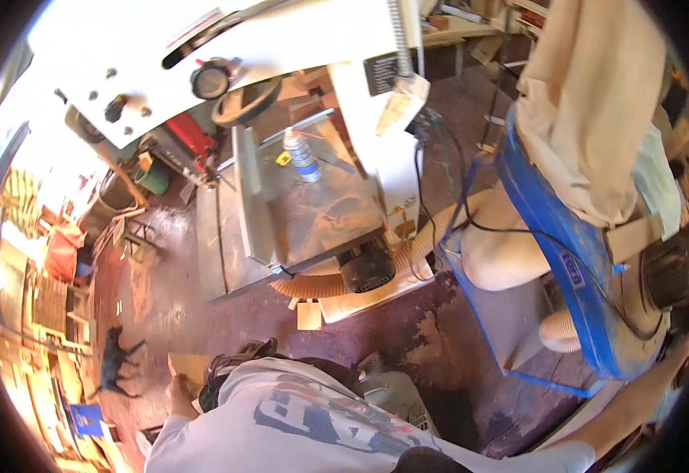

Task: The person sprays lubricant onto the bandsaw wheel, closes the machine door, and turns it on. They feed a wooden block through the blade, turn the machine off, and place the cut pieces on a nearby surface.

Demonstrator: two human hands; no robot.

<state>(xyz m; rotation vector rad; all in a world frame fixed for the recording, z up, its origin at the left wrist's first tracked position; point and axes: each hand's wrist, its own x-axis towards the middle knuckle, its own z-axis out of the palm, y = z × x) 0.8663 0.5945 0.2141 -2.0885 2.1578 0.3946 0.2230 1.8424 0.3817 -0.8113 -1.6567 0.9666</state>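
Left hand low at left, closed on the edge of a flat wooden board; board held just above the floor, its long axis roughly level across the view, broad face turned up. Right hand reaching far out to the right edge, near the dark motor of the dust collector; cannot tell how far open, nor whether anything was gripped, too blurred at the rim.

Underfoot, a stained, dusty red-brown floor of a crowded woodworking shop, sawdust scattered about. Ahead of the board, a white bandsaw with its steel bench; on that bench a spray bottle upright, cap away from the viewer. Below the bench a black motor and a ribbed tan hose curving to the right. Small wood offcut on the floor between saw and person. To the right, a blue dust collector frame with a tan cloth bag, standing between bandsaw and right hand. At far left, stacked timber and a dark dog near the board.
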